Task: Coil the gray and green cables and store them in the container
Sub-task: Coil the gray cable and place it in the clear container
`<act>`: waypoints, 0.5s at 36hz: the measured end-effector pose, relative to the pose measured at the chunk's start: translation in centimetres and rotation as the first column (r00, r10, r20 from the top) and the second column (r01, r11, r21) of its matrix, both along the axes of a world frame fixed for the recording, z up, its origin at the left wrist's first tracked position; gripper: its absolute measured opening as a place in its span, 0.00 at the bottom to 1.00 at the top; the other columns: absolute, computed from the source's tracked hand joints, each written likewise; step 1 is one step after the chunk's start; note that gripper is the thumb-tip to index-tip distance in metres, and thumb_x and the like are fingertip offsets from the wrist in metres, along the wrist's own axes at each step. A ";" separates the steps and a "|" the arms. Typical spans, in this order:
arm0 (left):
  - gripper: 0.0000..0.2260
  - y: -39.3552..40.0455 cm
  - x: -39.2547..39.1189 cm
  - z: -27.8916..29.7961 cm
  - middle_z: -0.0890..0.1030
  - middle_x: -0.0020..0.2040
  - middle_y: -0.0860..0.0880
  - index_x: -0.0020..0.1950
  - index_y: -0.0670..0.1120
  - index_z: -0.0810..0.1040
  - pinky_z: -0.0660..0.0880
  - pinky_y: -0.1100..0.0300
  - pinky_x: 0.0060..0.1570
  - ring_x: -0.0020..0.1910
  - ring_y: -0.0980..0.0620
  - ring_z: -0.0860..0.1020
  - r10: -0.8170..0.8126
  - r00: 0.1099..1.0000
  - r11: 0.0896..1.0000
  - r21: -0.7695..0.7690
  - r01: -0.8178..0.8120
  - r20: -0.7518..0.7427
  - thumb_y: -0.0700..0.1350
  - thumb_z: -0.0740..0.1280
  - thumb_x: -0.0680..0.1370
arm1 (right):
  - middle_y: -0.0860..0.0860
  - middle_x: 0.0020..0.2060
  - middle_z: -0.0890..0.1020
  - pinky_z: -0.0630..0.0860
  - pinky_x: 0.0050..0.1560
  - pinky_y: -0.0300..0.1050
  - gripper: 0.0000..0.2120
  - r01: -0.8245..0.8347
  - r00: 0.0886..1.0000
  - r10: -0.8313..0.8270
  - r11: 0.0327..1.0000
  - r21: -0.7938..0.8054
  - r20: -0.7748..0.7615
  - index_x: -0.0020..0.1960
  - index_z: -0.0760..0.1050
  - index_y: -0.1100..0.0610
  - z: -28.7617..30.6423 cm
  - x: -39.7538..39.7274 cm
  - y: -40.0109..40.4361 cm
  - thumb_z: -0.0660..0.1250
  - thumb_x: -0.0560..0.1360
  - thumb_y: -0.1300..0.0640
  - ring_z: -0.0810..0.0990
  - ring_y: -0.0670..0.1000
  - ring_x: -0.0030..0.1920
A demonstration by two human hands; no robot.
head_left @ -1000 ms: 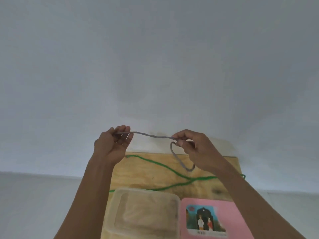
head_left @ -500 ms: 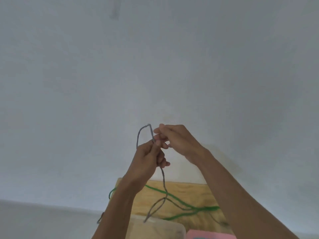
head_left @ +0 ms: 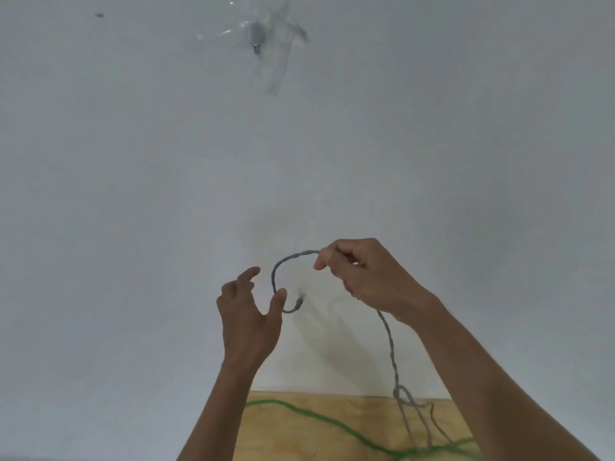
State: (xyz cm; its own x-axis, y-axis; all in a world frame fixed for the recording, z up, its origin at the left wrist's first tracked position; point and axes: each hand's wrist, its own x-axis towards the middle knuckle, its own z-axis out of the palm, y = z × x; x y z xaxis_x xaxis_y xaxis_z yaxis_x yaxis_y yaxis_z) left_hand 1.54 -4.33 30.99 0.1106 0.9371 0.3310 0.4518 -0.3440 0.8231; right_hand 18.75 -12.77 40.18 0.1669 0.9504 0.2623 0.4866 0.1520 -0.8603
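My right hand is raised in front of the wall and pinches the gray cable. From that hand the cable's free end curves left and down in an arc, ending near my left thumb. The rest hangs down to a small loop above the wooden board. My left hand is beside the arc with fingers spread; its thumb is at the cable, and I cannot tell whether it touches. The green cable lies in a curve across the board. The container is out of view.
A plain white wall fills most of the view. High on it sits a small metal fitting with clear tape around it. The board's far edge meets the wall.
The view has tilted further up, so the container and pink card have left the frame. My hands have parted: the left released the gray cable and opened, while the right keeps it.
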 end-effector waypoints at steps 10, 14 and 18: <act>0.18 1.2 -0.2 -0.2 0.85 0.38 0.44 0.44 0.41 0.81 0.76 0.56 0.50 0.42 0.49 0.83 -0.444 0.850 0.863 -0.118 0.491 0.284 0.51 0.60 0.83 | 0.43 0.26 0.67 0.62 0.30 0.43 0.15 0.261 0.955 -0.226 0.947 0.185 -0.191 0.41 0.80 0.53 1.1 4.1 3.5 0.60 0.82 0.51 0.62 0.50 0.28; 0.19 0.4 0.2 0.1 0.66 0.28 0.44 0.42 0.42 0.80 0.79 0.49 0.43 0.29 0.48 0.68 -0.453 0.815 0.841 -0.131 0.525 0.361 0.54 0.60 0.82 | 0.40 0.33 0.78 0.70 0.41 0.39 0.12 0.435 0.853 -0.465 0.884 0.172 0.236 0.48 0.81 0.54 -0.7 5.3 5.0 0.61 0.82 0.52 0.76 0.43 0.36; 0.19 -0.3 0.9 1.7 0.60 0.28 0.50 0.44 0.40 0.79 0.67 0.52 0.32 0.26 0.51 0.60 -0.384 0.790 0.842 -0.169 0.512 0.478 0.54 0.61 0.82 | 0.54 0.60 0.76 0.73 0.56 0.50 0.15 0.399 0.637 -0.491 0.869 0.291 0.594 0.65 0.74 0.54 -2.9 2.8 4.4 0.63 0.79 0.56 0.73 0.57 0.60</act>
State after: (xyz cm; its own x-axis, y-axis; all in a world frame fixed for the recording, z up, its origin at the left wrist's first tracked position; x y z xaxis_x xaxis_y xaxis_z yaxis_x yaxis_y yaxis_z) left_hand 2.47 -4.67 32.70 0.4553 0.8720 0.1797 -0.0969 -0.1521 0.9836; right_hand 21.59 -8.41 37.31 0.3128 0.7580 0.5724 0.9380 -0.1515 -0.3119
